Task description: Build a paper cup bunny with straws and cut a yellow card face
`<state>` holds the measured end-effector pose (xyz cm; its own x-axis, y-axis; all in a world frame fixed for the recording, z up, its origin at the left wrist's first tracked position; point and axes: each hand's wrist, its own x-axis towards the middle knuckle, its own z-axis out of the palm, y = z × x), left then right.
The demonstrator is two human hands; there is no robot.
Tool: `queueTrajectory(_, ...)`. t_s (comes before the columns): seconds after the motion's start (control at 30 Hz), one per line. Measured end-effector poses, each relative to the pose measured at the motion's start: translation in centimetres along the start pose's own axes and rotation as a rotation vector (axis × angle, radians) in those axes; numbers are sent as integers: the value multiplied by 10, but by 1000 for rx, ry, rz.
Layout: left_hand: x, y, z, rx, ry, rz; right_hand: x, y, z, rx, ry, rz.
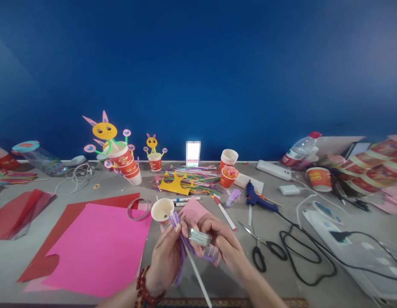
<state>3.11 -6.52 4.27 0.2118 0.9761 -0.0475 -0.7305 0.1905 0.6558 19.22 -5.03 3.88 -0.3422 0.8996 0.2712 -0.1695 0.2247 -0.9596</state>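
Observation:
My left hand, with a red beaded bracelet at its wrist, pinches a white stick together with purple pipe cleaners. The stick slants down toward the table's front edge. Closed around a small roll of clear tape, my right hand is close beside the left one. Fingers partly hide the roll and the pipe cleaners. Just behind the left hand is a paper cup with its opening toward me. A pink paper sheet lies beyond both hands.
Pink sheets cover the left. Scissors and a blue glue gun with a looping black cord lie right. Behind are rabbit-faced cup figures, a cut yellow sheet, pipe cleaners and a red-white marker.

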Motion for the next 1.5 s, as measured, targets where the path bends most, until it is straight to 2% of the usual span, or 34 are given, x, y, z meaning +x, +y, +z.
queueTrajectory(0.17,4,0,-7,-121,14,-128,-7,7,-5,137,-91,41)
queueTrajectory(0.27,7,0,-14,-126,-8,-175,-8,6,-11,78,-112,5)
queueTrajectory(0.37,8,6,-18,48,-61,-99,-7,-2,-18,-87,-91,-61)
queueTrajectory(0.5,6,17,-21,423,-80,90,-6,-15,-25,-420,-35,-78)
queueTrajectory(0.6,4,21,-22,677,-134,158,-5,-17,-23,-628,17,-136)
queueTrajectory(0.73,2,20,-21,998,-139,264,-6,-18,-16,-789,83,-213)
queueTrajectory(0.83,2,20,-19,1155,-152,327,-6,-21,-11,-871,95,-253)
queueTrajectory(0.93,6,21,-14,1203,-151,343,-5,-25,-9,-921,93,-274)
queueTrajectory(1.1,12,24,-8,1169,-184,287,-1,-27,-6,-935,81,-225)
queueTrajectory(1.27,15,25,-11,1197,-192,322,2,-28,-5,-977,48,-175)
queueTrajectory(1.4,16,23,-14,1505,-250,369,5,-29,-4,-1026,32,-133)
queueTrajectory(1.5,17,24,-11,1813,-345,329,6,-29,-3,-1047,40,-110)
